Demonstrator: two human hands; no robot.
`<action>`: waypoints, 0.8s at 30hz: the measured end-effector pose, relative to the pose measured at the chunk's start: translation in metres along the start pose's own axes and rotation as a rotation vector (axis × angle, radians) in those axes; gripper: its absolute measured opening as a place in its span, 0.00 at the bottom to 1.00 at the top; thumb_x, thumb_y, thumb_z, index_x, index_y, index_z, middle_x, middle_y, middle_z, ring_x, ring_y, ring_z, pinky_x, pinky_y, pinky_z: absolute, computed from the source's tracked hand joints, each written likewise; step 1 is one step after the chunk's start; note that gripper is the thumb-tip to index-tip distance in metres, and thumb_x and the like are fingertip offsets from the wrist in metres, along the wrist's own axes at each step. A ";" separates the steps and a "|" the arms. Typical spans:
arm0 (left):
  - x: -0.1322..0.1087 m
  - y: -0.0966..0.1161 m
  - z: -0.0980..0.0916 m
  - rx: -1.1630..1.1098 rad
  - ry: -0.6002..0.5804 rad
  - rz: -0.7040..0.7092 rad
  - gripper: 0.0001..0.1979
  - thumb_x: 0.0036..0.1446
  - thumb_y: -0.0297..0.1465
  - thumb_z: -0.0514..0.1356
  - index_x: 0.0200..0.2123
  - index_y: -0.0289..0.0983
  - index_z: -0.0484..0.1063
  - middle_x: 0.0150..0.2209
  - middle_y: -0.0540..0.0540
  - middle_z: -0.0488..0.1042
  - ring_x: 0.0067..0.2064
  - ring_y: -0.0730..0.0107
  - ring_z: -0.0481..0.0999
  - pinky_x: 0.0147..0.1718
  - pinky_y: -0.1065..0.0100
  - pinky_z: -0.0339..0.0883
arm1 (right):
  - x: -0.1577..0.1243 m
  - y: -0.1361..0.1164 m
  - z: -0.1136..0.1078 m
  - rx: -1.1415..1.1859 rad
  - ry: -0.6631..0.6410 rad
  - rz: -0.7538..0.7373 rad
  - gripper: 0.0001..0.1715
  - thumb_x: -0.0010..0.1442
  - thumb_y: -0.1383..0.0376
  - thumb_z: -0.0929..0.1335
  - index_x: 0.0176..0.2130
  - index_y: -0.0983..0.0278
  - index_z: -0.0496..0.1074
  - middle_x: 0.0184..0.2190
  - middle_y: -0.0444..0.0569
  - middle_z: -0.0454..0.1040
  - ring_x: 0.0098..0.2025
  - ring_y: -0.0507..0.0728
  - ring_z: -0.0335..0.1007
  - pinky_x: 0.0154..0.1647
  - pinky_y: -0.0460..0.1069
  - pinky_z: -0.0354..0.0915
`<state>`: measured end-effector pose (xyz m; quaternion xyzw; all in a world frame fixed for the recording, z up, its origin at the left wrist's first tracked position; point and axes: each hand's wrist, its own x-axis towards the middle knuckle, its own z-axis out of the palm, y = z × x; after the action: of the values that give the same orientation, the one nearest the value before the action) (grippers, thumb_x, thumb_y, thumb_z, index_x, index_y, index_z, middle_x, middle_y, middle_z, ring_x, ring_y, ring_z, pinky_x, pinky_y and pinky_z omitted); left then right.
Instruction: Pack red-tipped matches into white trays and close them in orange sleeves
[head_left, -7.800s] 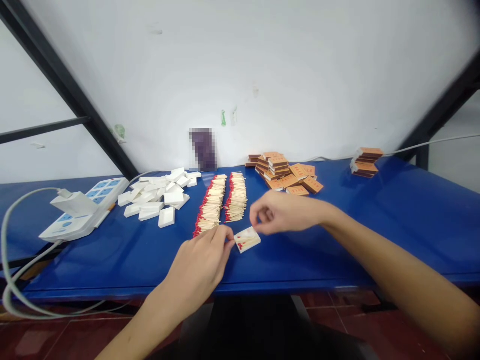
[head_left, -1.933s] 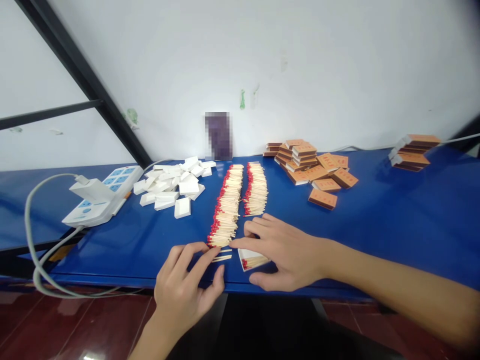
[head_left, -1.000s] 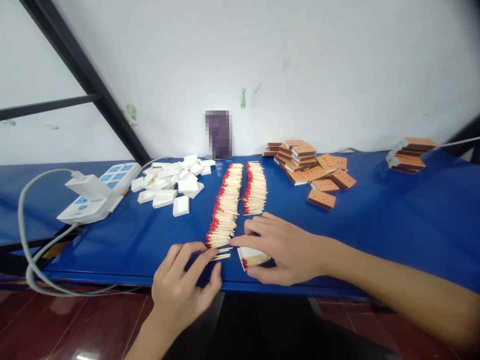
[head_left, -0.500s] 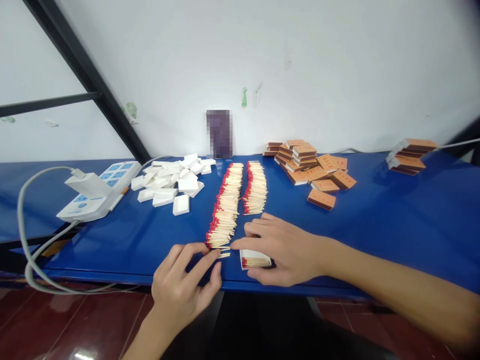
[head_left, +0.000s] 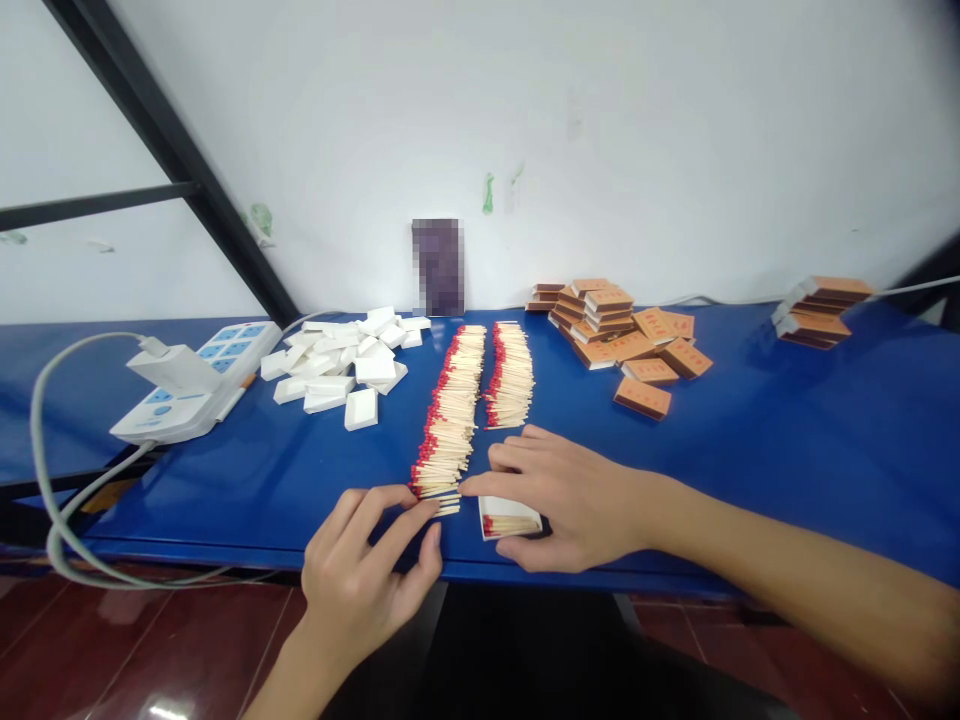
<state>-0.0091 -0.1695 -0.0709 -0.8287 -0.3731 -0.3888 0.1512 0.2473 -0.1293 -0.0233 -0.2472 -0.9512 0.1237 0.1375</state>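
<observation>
Two rows of red-headed matches lie on the blue table: a longer left row (head_left: 454, 400) and a shorter right row (head_left: 511, 378). At the near end of the longer row, my left hand (head_left: 364, 560) has its fingers apart, the fingertips touching the head side of a few loose matches (head_left: 450, 506). My right hand (head_left: 581, 505) grips a white matchbox tray (head_left: 517, 510), thumb on its near side and palm at its right end. Some matches (head_left: 514, 525) lie along the tray's near side. My right index fingertip reaches past the tray to the loose matches' plain ends.
A pile of white trays (head_left: 337, 360) lies at the left back. Orange matchboxes (head_left: 622, 335) are heaped right of the rows, with another stack (head_left: 821, 310) farther right. A power strip (head_left: 202, 385) with a looping cable (head_left: 45, 450) sits at the left. A pixelated dark object (head_left: 439, 267) leans on the wall.
The loose matches under my fingertips have shifted slightly and one more stick now shows among them. Both hands stay almost in the same place, the right still on the tray.
</observation>
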 end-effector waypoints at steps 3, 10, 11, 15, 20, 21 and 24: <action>-0.001 0.000 0.001 0.014 0.000 -0.004 0.10 0.58 0.24 0.65 0.44 0.37 0.77 0.38 0.43 0.75 0.37 0.65 0.72 0.37 0.64 0.68 | 0.000 0.000 0.000 -0.007 -0.002 -0.003 0.26 0.62 0.57 0.67 0.57 0.64 0.71 0.37 0.49 0.68 0.35 0.56 0.61 0.41 0.53 0.56; 0.002 0.001 -0.001 0.036 -0.020 -0.013 0.13 0.58 0.25 0.64 0.47 0.37 0.76 0.41 0.42 0.75 0.38 0.63 0.71 0.37 0.63 0.68 | 0.000 -0.002 0.001 -0.035 -0.005 0.002 0.30 0.61 0.55 0.68 0.58 0.65 0.70 0.37 0.49 0.68 0.36 0.57 0.61 0.43 0.54 0.57; 0.002 0.001 -0.001 0.039 -0.026 -0.015 0.13 0.58 0.25 0.64 0.47 0.37 0.76 0.41 0.42 0.75 0.38 0.63 0.71 0.37 0.63 0.68 | 0.000 -0.001 0.001 -0.034 -0.004 0.003 0.30 0.61 0.55 0.68 0.59 0.65 0.70 0.37 0.49 0.68 0.36 0.57 0.61 0.43 0.54 0.57; 0.003 0.001 -0.001 0.038 -0.041 -0.014 0.12 0.59 0.25 0.63 0.47 0.37 0.76 0.42 0.41 0.75 0.39 0.62 0.71 0.38 0.63 0.68 | 0.001 -0.001 0.001 -0.036 -0.006 0.005 0.30 0.61 0.54 0.68 0.59 0.65 0.70 0.38 0.49 0.68 0.36 0.57 0.61 0.43 0.54 0.57; 0.003 0.001 -0.001 0.042 -0.093 -0.024 0.13 0.60 0.26 0.62 0.49 0.35 0.76 0.44 0.40 0.74 0.41 0.60 0.71 0.40 0.61 0.67 | 0.001 -0.002 0.001 -0.059 -0.019 0.011 0.31 0.61 0.54 0.67 0.59 0.65 0.69 0.39 0.50 0.69 0.36 0.57 0.61 0.43 0.54 0.57; 0.003 0.000 -0.002 0.042 -0.098 -0.025 0.13 0.61 0.27 0.62 0.49 0.35 0.76 0.44 0.40 0.74 0.41 0.60 0.71 0.40 0.61 0.67 | 0.001 -0.003 0.001 -0.063 -0.021 0.011 0.31 0.62 0.54 0.67 0.59 0.65 0.69 0.38 0.50 0.69 0.36 0.57 0.61 0.43 0.53 0.57; 0.002 0.001 -0.002 0.037 -0.093 -0.022 0.13 0.61 0.27 0.62 0.49 0.35 0.75 0.43 0.40 0.74 0.41 0.61 0.71 0.40 0.61 0.67 | 0.001 -0.003 0.001 -0.071 -0.016 0.010 0.30 0.62 0.54 0.67 0.59 0.65 0.70 0.37 0.49 0.68 0.35 0.57 0.60 0.43 0.53 0.57</action>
<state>-0.0087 -0.1699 -0.0680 -0.8387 -0.3960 -0.3447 0.1445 0.2446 -0.1313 -0.0236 -0.2554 -0.9548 0.0927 0.1203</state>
